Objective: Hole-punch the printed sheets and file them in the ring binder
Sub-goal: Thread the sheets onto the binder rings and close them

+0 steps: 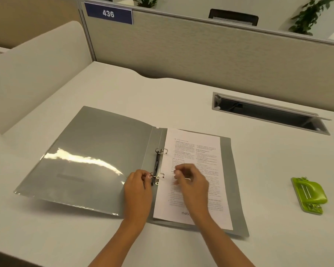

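A grey ring binder (89,157) lies open flat on the desk. Its metal ring mechanism (158,166) runs down the spine, and both rings stand open. Printed sheets (197,151) lie on the right cover, their left edge against the rings. My left hand (138,191) pinches the lower ring's left half between its fingertips. My right hand (192,182) hovers over the sheets just right of the lower ring, fingers curled, blurred by motion. A green hole punch (309,195) sits on the desk at the far right, apart from both hands.
The white desk (181,97) has an open cable tray (268,112) set into it behind the binder on the right. Beige partition walls close off the back and left, with a blue sign reading 436 (108,14).
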The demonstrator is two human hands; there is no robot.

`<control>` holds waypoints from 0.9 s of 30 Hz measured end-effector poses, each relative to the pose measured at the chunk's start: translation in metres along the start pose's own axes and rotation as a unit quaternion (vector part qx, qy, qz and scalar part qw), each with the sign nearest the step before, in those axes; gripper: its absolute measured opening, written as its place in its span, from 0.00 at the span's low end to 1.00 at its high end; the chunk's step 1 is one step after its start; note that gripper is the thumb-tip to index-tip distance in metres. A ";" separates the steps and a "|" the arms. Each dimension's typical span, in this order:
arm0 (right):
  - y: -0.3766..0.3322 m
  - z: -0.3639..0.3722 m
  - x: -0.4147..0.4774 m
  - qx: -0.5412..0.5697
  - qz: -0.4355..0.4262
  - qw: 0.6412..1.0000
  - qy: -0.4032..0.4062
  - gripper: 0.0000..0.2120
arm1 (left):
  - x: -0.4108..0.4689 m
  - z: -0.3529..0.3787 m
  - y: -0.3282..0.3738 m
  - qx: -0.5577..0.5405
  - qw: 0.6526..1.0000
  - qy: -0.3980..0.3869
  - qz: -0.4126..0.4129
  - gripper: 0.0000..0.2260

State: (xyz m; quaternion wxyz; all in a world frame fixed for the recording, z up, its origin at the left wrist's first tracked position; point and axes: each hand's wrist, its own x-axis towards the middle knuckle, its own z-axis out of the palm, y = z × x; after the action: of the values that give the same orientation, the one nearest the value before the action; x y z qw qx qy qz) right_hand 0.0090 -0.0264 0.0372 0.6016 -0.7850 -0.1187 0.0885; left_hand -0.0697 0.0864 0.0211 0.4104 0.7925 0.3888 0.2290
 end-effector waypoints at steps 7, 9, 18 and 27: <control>0.005 0.019 0.001 0.000 0.025 0.998 -0.058 0.04 | 0.007 -0.008 0.000 -0.015 1.000 0.002 -0.001 0.04; 0.009 0.020 0.002 -0.013 0.031 0.998 -0.062 0.04 | 0.008 -0.007 -0.001 -0.017 1.000 -0.002 -0.007 0.04; 0.020 0.020 0.007 -0.026 0.017 0.998 -0.056 0.05 | 0.020 -0.008 0.004 0.070 0.997 0.000 -0.035 0.06; 0.024 0.031 0.010 -0.108 -0.026 0.993 -0.030 0.10 | 0.025 -0.005 0.008 0.118 0.992 0.002 -0.045 0.06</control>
State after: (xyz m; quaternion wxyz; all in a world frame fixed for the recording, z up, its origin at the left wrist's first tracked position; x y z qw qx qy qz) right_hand 0.0122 -0.0011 0.0060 0.5118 -0.8388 -0.1662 0.0827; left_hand -0.0550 0.1056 0.0318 0.3234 0.8166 0.4488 0.1648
